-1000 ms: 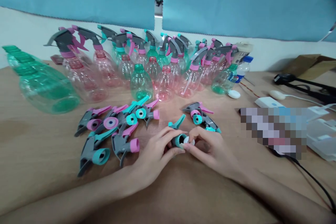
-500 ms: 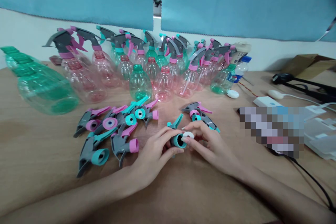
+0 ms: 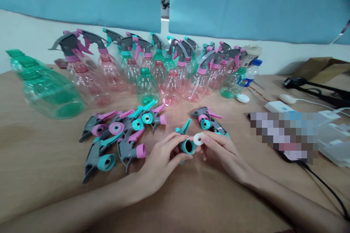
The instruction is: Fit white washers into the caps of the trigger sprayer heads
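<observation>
My left hand (image 3: 167, 151) is closed around a trigger spray head (image 3: 188, 146) with a teal collar, whose dark opening faces me. Between the fingertips of my right hand (image 3: 220, 147) is a white washer (image 3: 198, 139) with a small hole, held upright just beside the collar's upper right edge. Left of my hands lie several loose grey spray heads with pink or teal collars, among them a teal one (image 3: 106, 162) and a pink one (image 3: 140, 150). Beyond my right hand rest more spray heads (image 3: 205, 123), partly hidden by it.
Behind stand several pink and green bottles, some with spray heads, such as a bare green bottle (image 3: 147, 89). Green bottles (image 3: 51, 96) cluster at the left. A phone-like device with a blurred screen (image 3: 284, 136), a cable (image 3: 325, 185) and a white box (image 3: 279, 107) lie right.
My right hand has drawn the white washer slightly up and right from the collar's opening and turned its flat face toward me. My left hand stays around the spray head.
</observation>
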Motion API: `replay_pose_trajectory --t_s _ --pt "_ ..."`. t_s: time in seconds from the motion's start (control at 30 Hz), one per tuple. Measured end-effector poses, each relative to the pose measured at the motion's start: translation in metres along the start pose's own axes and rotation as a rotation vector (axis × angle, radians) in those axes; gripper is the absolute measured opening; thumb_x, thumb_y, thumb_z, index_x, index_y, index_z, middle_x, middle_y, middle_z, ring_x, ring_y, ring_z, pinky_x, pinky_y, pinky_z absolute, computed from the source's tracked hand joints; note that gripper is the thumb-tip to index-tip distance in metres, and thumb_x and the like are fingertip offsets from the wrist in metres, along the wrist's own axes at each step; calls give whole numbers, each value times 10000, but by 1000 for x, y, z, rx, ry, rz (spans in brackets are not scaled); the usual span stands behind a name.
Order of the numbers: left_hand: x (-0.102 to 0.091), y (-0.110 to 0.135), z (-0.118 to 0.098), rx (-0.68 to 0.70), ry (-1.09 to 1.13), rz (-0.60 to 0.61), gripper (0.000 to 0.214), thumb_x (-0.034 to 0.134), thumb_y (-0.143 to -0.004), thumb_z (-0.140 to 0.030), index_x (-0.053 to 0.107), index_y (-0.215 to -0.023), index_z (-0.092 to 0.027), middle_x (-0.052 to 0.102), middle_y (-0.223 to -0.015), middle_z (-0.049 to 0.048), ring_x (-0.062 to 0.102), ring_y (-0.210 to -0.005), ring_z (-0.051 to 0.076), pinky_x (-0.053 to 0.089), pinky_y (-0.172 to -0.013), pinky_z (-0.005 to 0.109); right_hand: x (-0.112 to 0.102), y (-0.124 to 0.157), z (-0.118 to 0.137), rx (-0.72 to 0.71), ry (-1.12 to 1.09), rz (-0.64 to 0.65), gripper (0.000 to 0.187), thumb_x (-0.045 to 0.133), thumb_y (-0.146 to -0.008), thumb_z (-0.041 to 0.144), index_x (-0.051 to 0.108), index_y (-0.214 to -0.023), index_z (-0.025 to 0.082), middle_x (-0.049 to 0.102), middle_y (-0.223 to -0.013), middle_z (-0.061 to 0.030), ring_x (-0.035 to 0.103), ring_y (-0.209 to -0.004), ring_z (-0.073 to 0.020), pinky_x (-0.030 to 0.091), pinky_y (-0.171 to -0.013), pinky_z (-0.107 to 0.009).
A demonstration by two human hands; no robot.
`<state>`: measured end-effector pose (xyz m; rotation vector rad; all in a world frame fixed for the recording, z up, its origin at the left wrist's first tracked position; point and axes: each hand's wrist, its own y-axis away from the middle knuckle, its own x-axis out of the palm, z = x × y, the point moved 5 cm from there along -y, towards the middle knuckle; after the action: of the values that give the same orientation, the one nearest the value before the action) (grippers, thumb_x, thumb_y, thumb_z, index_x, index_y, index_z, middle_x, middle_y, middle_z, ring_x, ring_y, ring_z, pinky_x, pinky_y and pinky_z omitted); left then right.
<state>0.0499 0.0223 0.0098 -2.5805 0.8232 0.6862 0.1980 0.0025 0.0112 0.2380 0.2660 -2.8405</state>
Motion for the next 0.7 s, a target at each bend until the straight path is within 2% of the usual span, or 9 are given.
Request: replay_pose_trajectory --t_s 0.13,0.2,0.3,0.47,0.57,0.7 --pt "0 0 1 -10 -7 3 315 616 -842 -127 578 -1116 -279 601 -1012 -27 561 -886 155 425 -772 251 -3 -1 7 -101 187 -57 151 539 -906 273 685 -893 236 616 -840 -10 550 -790 -135 441 -730 -276" --pt "0 0 0 -19 0 5 322 625 -837 -132 577 -1121 -279 601 -995 -28 562 -852 148 429 -745 243 -4 -2 6 -119 201 -102 107 591 -872 267 686 -912 239 636 -850 -12 569 -782 -139 461 -705 -276" --pt "1 0 -1 -6 10 16 319 627 -834 -124 584 -1109 -279 603 -1019 -29 561 -894 152 430 -791 251 -3 -1 4 -160 271 -155 59 626 -847 254 669 -860 215 640 -799 -11 586 -732 -138 479 -641 -265" --pt "3 0 0 2 -11 23 316 615 -838 -125 580 -1117 -268 600 -1010 -18 565 -865 154 442 -790 266 -2 5 14 -410 552 -231 128 569 -887 228 696 -899 222 602 -853 -44 594 -771 -150 509 -657 -286" --pt "3 1 -1 2 -32 38 320 610 -844 -134 578 -1130 -274 599 -983 -14 563 -841 156 446 -782 276 -6 4 14 -388 595 -253 128 559 -892 233 668 -959 236 595 -887 -47 601 -766 -149 519 -612 -272" --pt "2 1 -2 -14 -34 40 301 613 -845 -151 577 -1123 -261 601 -991 -3 566 -837 163 451 -767 283 -18 5 13 -347 510 -347 142 598 -859 218 568 -994 244 615 -833 -11 610 -697 -138 531 -597 -274"
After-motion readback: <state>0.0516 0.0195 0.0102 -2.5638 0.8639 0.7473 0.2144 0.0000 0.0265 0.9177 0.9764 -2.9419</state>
